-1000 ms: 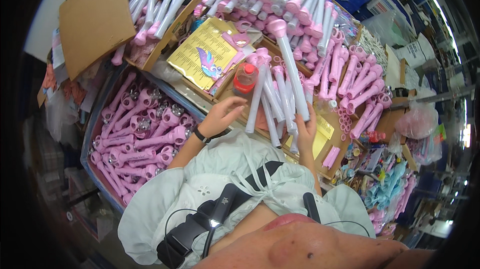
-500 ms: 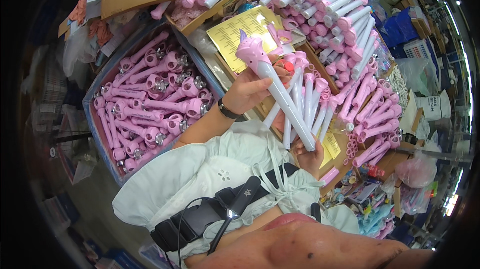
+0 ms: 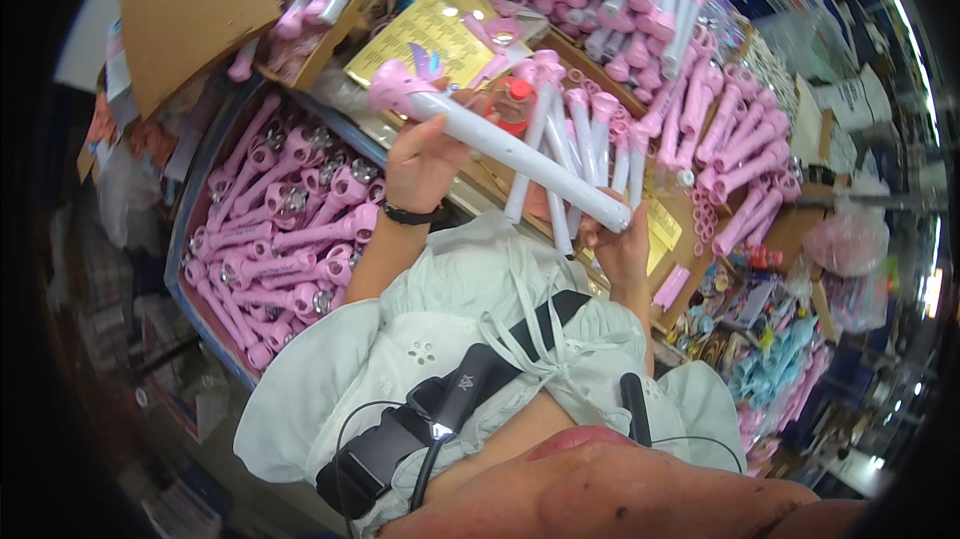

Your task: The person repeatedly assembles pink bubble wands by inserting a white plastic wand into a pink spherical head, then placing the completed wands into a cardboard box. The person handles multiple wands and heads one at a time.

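In the head view, my left hand [image 3: 425, 164] was closed around a white-tubed toy wand [image 3: 520, 161] just below its pink head, while my right hand [image 3: 622, 251] had its fingers curled at the plain end, partly hidden by the tube. The wand slanted across, raised in front of a red-capped bottle [image 3: 512, 104] and other white-tubed wands [image 3: 582, 139]. A blue-rimmed bin [image 3: 345, 131] of pink wands [image 3: 275, 267] stood to my left.

Hands [image 3: 422, 167]: two. Held wand [image 3: 520, 158]: one. Upright red-capped bottle [image 3: 514, 105]: one. Wristband [image 3: 412, 215]: one. Pink wands [image 3: 284, 267] in bin [image 3: 340, 125]: dozen-plus.
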The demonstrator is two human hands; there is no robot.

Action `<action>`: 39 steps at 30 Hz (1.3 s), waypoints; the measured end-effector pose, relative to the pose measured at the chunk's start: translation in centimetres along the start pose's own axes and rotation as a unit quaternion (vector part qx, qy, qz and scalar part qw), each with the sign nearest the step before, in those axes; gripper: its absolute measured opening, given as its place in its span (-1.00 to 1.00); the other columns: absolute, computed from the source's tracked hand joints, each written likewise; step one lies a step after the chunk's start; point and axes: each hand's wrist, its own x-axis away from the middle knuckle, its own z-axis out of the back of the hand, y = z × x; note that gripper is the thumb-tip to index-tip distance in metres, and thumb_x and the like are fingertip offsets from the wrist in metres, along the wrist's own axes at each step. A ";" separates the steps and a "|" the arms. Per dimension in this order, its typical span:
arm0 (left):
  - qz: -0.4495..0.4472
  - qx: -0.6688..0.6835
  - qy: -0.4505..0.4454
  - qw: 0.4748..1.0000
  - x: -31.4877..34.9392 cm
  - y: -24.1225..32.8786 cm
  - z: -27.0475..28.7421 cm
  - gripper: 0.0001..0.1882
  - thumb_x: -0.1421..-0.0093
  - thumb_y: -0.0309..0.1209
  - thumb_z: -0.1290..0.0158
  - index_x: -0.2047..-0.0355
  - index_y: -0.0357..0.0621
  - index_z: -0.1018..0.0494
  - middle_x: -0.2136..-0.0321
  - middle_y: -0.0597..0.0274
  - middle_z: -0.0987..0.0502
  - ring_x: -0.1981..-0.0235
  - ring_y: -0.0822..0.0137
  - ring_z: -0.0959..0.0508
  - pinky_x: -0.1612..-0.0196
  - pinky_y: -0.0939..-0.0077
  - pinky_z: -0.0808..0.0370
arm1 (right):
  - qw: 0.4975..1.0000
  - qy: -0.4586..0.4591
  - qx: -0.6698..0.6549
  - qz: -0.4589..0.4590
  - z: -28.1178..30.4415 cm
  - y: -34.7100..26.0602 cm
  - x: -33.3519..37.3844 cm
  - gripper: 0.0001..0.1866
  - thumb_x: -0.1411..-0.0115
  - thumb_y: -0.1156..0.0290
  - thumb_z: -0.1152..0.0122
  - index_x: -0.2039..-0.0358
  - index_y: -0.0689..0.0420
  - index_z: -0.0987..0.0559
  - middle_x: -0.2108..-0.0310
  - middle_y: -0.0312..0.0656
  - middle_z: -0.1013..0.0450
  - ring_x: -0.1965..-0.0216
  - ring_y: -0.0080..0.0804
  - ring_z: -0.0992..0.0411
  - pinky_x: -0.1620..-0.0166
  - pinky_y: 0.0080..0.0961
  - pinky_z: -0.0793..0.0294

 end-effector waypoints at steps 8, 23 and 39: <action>0.018 0.097 0.022 0.995 -0.4 0.3 2.2 -0.54 -0.15 -0.55 0.12 -0.09 -0.25 -0.17 -0.03 0.03 -0.33 -0.17 0.11 -0.22 -0.25 0.02 -0.02 | 0.994 -0.035 0.103 0.017 -1.9 -1.5 0.3 -0.26 -0.22 -0.20 0.26 -0.08 0.26 -0.25 0.34 -0.05 -0.47 0.50 -0.40 -0.39 0.41 -0.54 -0.40; -0.035 -0.139 -0.060 0.988 0.6 -0.8 -0.1 -0.60 -0.02 -0.47 0.00 0.09 -0.15 -0.26 0.31 0.19 -0.40 0.15 0.24 -0.41 -0.09 0.12 -0.29 | 0.993 0.045 0.108 -0.003 1.0 1.4 -0.6 -0.56 -0.23 -0.03 0.06 0.33 0.16 -0.44 0.67 -0.25 -0.30 0.70 -0.53 -0.24 0.59 -0.62 -0.25; -0.075 -0.314 -0.190 0.927 1.3 -0.6 -3.9 -0.03 0.02 -0.69 -0.08 -0.27 0.04 0.28 -0.03 0.00 -0.29 -0.03 0.16 -0.41 -0.09 0.23 -0.32 | 0.936 0.116 0.059 -0.326 3.8 5.1 -2.6 -0.34 -0.13 -0.34 0.25 0.57 0.07 -0.39 0.83 -0.35 -0.17 0.82 -0.64 -0.06 0.72 -0.73 0.04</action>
